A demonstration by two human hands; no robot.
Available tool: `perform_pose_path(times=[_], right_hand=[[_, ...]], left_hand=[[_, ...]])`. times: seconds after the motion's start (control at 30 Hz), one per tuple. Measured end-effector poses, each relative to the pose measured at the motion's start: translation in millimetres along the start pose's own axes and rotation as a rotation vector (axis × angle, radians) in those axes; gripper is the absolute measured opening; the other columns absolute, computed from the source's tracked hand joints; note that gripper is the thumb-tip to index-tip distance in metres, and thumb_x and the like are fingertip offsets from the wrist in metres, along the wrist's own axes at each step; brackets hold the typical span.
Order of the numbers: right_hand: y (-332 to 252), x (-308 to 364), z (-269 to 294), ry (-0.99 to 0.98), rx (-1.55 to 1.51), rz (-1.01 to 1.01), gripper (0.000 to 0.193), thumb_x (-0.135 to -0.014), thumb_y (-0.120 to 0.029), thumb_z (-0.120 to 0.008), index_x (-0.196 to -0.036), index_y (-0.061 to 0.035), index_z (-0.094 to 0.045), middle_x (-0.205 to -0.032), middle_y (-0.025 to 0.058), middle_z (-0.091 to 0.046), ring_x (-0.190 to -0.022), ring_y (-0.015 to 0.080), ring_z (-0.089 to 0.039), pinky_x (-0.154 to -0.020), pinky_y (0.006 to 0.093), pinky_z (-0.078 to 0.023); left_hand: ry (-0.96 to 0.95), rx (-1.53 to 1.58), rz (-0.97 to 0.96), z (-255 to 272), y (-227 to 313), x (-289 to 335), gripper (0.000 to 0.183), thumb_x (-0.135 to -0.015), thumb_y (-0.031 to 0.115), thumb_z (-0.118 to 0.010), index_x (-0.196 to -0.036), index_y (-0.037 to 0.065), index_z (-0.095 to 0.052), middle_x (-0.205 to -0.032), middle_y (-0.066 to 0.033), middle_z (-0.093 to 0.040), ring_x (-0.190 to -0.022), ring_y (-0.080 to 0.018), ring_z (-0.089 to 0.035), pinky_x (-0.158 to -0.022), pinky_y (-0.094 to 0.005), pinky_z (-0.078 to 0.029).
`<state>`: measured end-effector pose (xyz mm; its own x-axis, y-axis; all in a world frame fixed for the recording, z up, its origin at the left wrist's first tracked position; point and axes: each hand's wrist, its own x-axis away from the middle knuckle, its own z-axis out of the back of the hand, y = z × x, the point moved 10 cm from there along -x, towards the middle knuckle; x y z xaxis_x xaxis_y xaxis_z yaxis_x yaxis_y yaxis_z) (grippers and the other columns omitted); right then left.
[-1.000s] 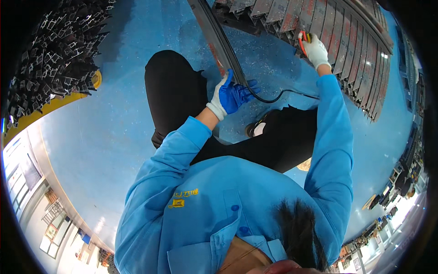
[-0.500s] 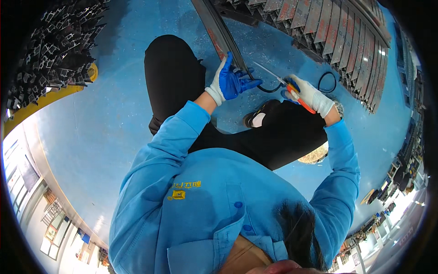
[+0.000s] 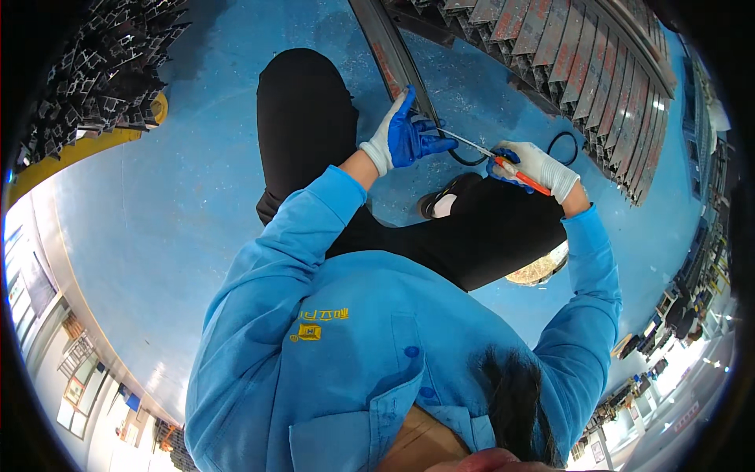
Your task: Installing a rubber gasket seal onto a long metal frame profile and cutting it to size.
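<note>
My left hand [image 3: 403,140], in a white glove with a blue palm, is closed around the near end of a long dark metal profile [image 3: 395,64]. The thumb lies along its side and the fingers pass under it. My right hand [image 3: 539,165], gloved the same way, grips a pair of scissors [image 3: 528,179] with orange handles. Their slim blades point left, with the tips at the profile's end beside my left fingers. A thin black rubber strip [image 3: 464,160] runs from that end towards my right hand, and a loop of black strip [image 3: 563,141] shows beyond it.
Stacked metal profiles [image 3: 582,71] lie at the far right. Another pile of dark profiles [image 3: 98,75] rests at the far left by a yellow curved bar [image 3: 86,149]. A round seat [image 3: 539,267] shows under my right thigh, above the blue floor [image 3: 157,259].
The scissors have moved left and down, bringing their tips to the profile's end. The profile has shifted slightly right in the picture, and my left hand remains on it.
</note>
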<state>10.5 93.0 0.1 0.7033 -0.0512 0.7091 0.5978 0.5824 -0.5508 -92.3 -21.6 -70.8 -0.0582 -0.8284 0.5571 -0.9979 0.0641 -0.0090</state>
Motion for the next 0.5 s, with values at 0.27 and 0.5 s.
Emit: perform_pose_path(times=[0.27,0.5], right_hand=[[-6,-3,4,-0.024,0.047,-0.070,0.026,-0.081,-0.011,-0.059,-0.103,0.0022,-0.059,-0.074,0.0055,-0.063,-0.061,0.0157,-0.054,-0.065,0.0270,-0.046],[-19,1,10,-0.062,0.110,-0.064,0.029,-0.082,-0.011,-0.059,-0.108,0.0023,-0.057,-0.077,0.0059,-0.063,-0.061,0.0175,-0.055,-0.067,0.0284,-0.047]], left_hand=[[-0.025,0.031,0.046,-1,-3,-1,0.068,-0.084,0.057,-0.056,-0.132,0.011,-0.043,-0.129,-0.0217,-0.045,-0.111,-0.0389,-0.053,-0.094,-0.0549,-0.045],[-0.103,-0.116,-0.013,-9,2,0,0.093,-0.082,0.063,-0.053,-0.145,0.004,-0.017,-0.145,-0.0311,-0.016,-0.128,-0.0446,-0.035,-0.098,-0.0547,-0.041]])
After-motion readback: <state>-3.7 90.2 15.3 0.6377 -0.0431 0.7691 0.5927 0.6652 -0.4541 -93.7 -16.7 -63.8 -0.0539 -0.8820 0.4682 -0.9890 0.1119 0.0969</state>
